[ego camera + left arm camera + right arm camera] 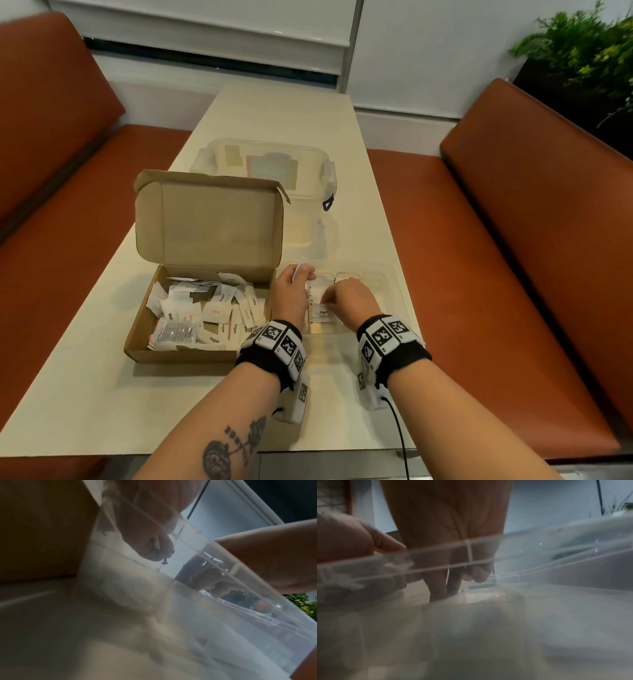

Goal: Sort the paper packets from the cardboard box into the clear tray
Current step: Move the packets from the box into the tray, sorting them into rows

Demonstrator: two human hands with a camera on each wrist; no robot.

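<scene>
Your left hand (292, 291) has a white packet (300, 268) pinched between thumb and fingers, held up on edge just over the near-left end of the clear tray (394, 291). Your right hand (352, 301) is down inside the tray with curled fingertips on the Pepper packet (322, 312) that's already in there; from the wrist views it looks like a pinch on that packet, but the tray wall blurs it, so take that as my read.

How I'd do this step: settle the Pepper packet flat in its compartment with the right hand first, then bring the left one in. Check the label on the held packet before you drop it, since the printing isn't readable from here. Same type goes on top of its match, different type goes one slot over. Lower it rather than flick it, these paper things slide and flip easily.

Orientation: the held packet stands roughly upright, long axis pointing up and slightly away from you, thin edge toward the camera. The Pepper packet lies flat with its print running left to right.

The rest of the packets are still a loose pile in the cardboard box (144, 346), which sits on the surface (85, 394) just left of the tray, so plenty left to go.
</scene>
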